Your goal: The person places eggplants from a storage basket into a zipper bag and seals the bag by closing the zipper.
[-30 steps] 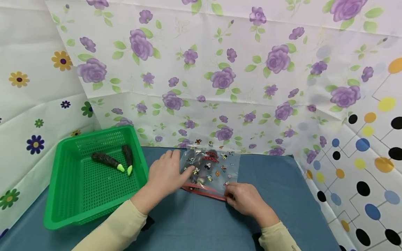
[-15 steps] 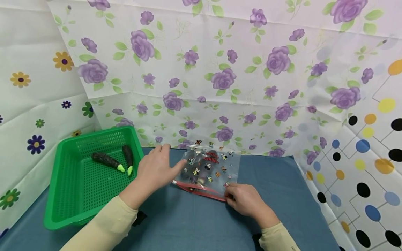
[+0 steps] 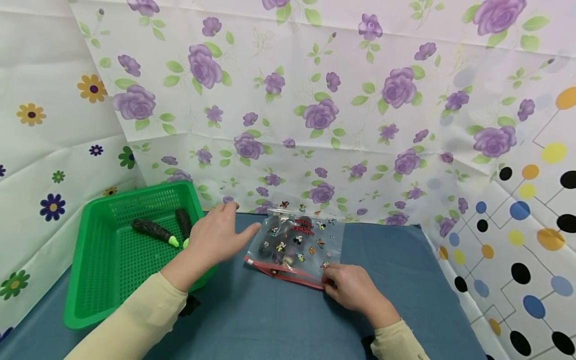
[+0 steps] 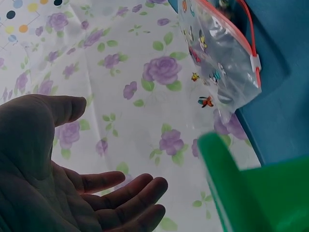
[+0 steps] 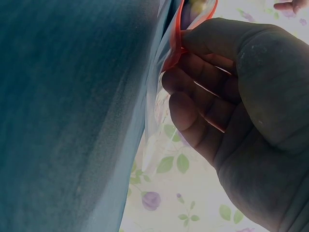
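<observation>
A clear zip bag (image 3: 310, 245) with cartoon prints and a red zip edge lies on the blue cloth, dark items visible inside it. My right hand (image 3: 353, 287) pinches the right end of its red edge between thumb and fingers, which the right wrist view shows closely. My left hand (image 3: 209, 237) hovers beside the green basket's right rim, fingers spread and holding nothing. In the left wrist view the bag's white slider (image 4: 255, 63) sits at the left end of the zip. Two dark eggplants (image 3: 155, 231) with light green tips lie in the green basket (image 3: 74, 280).
The blue-covered table (image 3: 279, 325) reaches to a purple-flowered sheet (image 3: 315, 115) at the back. Patterned sheets also stand left and right, the right one with coloured dots (image 3: 534, 306). The basket takes up the table's left side.
My left hand has let go of the bag's left side and moved left to the basket, uncovering the slider corner. The right hand has stayed on the bag.
</observation>
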`<state>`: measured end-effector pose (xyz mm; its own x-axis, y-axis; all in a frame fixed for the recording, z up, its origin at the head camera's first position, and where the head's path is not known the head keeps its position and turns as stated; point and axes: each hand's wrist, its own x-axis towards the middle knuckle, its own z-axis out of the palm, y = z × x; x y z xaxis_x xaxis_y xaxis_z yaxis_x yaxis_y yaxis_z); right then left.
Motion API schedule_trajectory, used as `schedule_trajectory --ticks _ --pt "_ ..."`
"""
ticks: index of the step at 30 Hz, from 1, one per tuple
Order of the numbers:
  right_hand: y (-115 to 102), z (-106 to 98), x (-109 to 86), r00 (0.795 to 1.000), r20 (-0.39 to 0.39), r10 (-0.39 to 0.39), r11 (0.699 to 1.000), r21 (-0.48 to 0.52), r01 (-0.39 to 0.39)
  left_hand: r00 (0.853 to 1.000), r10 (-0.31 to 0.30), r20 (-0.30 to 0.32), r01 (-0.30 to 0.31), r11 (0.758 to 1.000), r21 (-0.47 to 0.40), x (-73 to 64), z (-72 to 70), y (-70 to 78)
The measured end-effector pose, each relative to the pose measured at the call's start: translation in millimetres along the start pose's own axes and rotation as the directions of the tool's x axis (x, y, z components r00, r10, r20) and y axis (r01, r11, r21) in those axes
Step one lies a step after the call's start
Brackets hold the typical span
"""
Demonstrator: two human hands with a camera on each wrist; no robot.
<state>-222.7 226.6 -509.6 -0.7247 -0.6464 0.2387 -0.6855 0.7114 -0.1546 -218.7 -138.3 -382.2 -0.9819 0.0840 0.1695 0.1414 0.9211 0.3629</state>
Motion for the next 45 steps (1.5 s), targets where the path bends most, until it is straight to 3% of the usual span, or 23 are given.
schedule_trajectory --ticks 9,25,36,45 --pt "1.5 1.4 -1.2 1.000 0.002 0.002 1.000 0.003 -0.002 0.999 -0.032 0.022 0.032 0.999 0.002 3.4 -15.2 -9.3" --pt "1.3 2.5 -1.5 1.000 0.017 0.004 1.000 0.009 -0.004 0.999 -0.045 0.016 0.045 0.999 0.001 7.0 -27.1 -39.2" --pt "1.9 2.1 -0.2 1.000 0.017 0.007 1.000 0.008 -0.007 0.990 -0.083 0.110 0.090 0.994 -0.055 16.1 -36.2 -64.3" --pt "1.6 1.5 0.9 1.000 0.019 0.014 1.000 0.002 -0.014 0.980 -0.107 0.168 0.117 0.992 -0.051 26.2 -43.0 -88.7"
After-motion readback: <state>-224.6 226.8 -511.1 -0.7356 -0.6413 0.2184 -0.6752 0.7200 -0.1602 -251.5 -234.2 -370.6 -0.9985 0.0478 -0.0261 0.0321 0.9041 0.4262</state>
